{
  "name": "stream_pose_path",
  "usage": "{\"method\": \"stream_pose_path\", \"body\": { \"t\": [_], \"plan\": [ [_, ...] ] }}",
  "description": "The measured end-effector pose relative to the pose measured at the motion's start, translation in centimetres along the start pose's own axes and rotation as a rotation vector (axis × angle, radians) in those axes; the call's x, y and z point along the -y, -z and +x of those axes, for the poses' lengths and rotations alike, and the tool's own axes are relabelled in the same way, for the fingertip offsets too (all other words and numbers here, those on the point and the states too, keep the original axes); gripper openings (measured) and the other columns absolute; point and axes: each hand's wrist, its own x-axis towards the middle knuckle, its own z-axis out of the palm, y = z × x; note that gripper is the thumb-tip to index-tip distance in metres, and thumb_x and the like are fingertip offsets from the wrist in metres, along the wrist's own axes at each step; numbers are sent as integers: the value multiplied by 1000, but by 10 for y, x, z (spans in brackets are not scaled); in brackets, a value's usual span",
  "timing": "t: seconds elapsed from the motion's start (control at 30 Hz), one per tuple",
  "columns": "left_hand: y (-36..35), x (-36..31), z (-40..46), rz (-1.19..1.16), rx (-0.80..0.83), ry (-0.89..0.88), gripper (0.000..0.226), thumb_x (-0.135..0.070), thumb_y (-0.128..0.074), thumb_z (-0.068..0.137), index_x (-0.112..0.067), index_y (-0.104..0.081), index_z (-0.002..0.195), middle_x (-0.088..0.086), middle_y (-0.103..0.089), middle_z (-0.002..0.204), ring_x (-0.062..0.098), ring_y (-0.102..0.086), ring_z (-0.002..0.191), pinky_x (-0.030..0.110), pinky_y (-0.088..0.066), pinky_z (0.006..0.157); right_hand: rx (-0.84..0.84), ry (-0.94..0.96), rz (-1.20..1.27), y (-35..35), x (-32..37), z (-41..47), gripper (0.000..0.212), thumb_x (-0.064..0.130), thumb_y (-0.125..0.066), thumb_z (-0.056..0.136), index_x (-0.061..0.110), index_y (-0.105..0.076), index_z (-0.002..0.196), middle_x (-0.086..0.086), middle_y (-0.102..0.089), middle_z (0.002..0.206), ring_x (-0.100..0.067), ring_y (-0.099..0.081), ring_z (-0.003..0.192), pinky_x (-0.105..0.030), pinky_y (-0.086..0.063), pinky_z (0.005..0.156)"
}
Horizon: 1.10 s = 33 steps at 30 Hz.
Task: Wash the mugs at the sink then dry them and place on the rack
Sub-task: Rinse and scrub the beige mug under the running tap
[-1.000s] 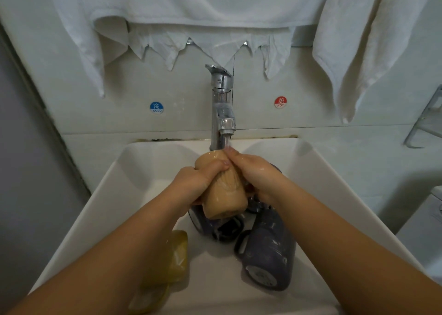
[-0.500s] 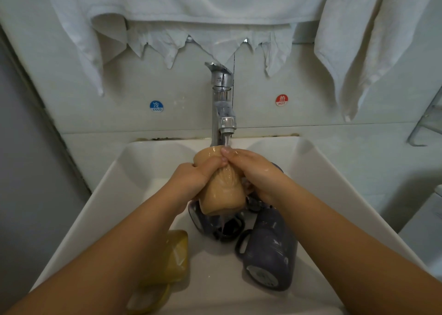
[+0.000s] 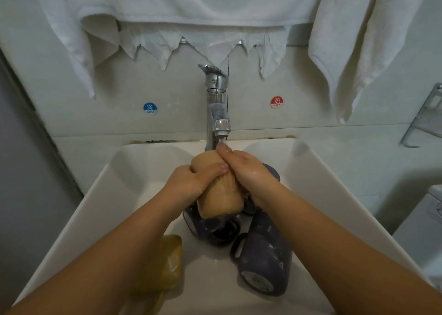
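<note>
**Tan mug rinsed under the tap, both hands on it**

Since a second ago the hands have crept slightly toward the spout with the mug, and the right fingertips now sit directly under the running water; otherwise the grip has barely changed.

The tan mug (image 3: 221,190) is held above the white sink (image 3: 334,183), tilted with its base toward the tap (image 3: 217,104) and its open mouth facing down toward the camera. Water drips off its lower rim. The left hand (image 3: 191,183) grips it from the left, thumb laid across the upper wall and the fingers curled round the far side. The right hand (image 3: 248,173) holds it from the right, fingers (image 3: 224,151) curled over the base end where the stream lands, wet and glossy.

Below the held mug, a dark mug (image 3: 210,228) lies on its side on the sink floor, partly hidden. Just beside it on the right, a second dark blue mug (image 3: 265,255) also lies on its side, handle to the left and base toward the camera. A yellow sponge (image 3: 171,262) sits at the lower left of the basin, partly covered by the left forearm.

On the wall, a blue COLD sticker (image 3: 150,108) is left of the tap and a red HOT sticker (image 3: 276,102) right of it. White towels (image 3: 215,1) hang above, and a metal rack (image 3: 428,118) shows at the right edge.
</note>
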Motion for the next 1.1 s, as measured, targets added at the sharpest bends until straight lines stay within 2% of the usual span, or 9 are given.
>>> {"method": "stream_pose_path", "body": {
  "t": [0.13, 0.23, 0.4, 0.6, 0.7, 0.77, 0.83, 0.97, 1.1],
  "plan": [
    [1, -3, 1, -35, -3, 51, 78, -57, -65, 78, -8, -45, 135, 11, -58, 119, 30, -58, 102, 39, -50, 83, -48, 19, -55, -2, -3, 8, 27, 53, -45, 94, 28, -53, 90, 2, -61, 89, -11, -58, 80, -26, -47, 68],
    [6, -3, 3, -101, 14, 96, 80, -60, -66, 75, -9, -47, 133, 13, -60, 118, 32, -60, 103, 42, -52, 86, 62, 48, -45, 4, -9, 6, 16, 42, -47, 97, 32, -51, 108, 4, -60, 104, -11, -59, 91, -28, -50, 77],
    [3, -2, 3, -131, 60, 101, 75, -67, -53, 81, -12, -46, 132, 13, -62, 115, 33, -61, 102, 45, -51, 92, 150, 36, -105, 7, -16, 7, 83, 49, -74, 70, 30, -36, 142, 0, -51, 131, -25, -57, 114, -45, -51, 95],
    [-6, -5, 0, -175, -9, 70, 59, -69, -33, 90, -19, -49, 115, 10, -58, 107, 30, -58, 103, 41, -48, 95, -91, 130, -172, -9, -13, 10, 48, 53, -47, 93, 26, -49, 132, -3, -58, 127, -16, -58, 103, -33, -49, 89],
    [-2, -4, 2, -221, -40, 92, 57, -70, -33, 90, -20, -49, 112, 13, -61, 113, 32, -59, 108, 44, -47, 98, 14, 110, -276, -7, -15, 6, 58, 57, -38, 95, 35, -26, 147, -3, -46, 141, -21, -51, 117, -31, -43, 95],
    [1, -5, 2, -241, -50, 140, 66, -71, -32, 90, -16, -51, 122, 16, -62, 116, 33, -59, 107, 44, -48, 97, 76, 66, -429, -5, -17, 2, 90, 59, -54, 86, 36, 3, 151, -3, -32, 148, -26, -41, 129, -41, -42, 104],
    [0, -6, 2, -231, -38, 182, 77, -72, -31, 89, -11, -50, 133, 19, -61, 122, 35, -58, 110, 44, -47, 100, 128, 48, -495, -5, -19, 0, 118, 55, -72, 73, 34, 15, 150, 1, -25, 150, -26, -36, 133, -43, -41, 106],
    [-4, -6, 0, -216, -3, 137, 77, -70, -33, 90, -11, -46, 138, 16, -59, 127, 33, -57, 114, 43, -46, 99, 45, 91, -351, -3, -17, 3, 91, 58, -54, 86, 30, 1, 153, -5, -31, 151, -26, -43, 130, -30, -37, 96],
    [-1, -4, 0, -216, 63, 74, 70, -68, -38, 89, -16, -47, 135, 8, -62, 115, 27, -59, 107, 40, -49, 91, 16, 62, -391, -5, -20, 5, 74, 64, -30, 91, 36, 2, 152, -6, -30, 151, -29, -41, 130, -34, -36, 97]
  ]
}}
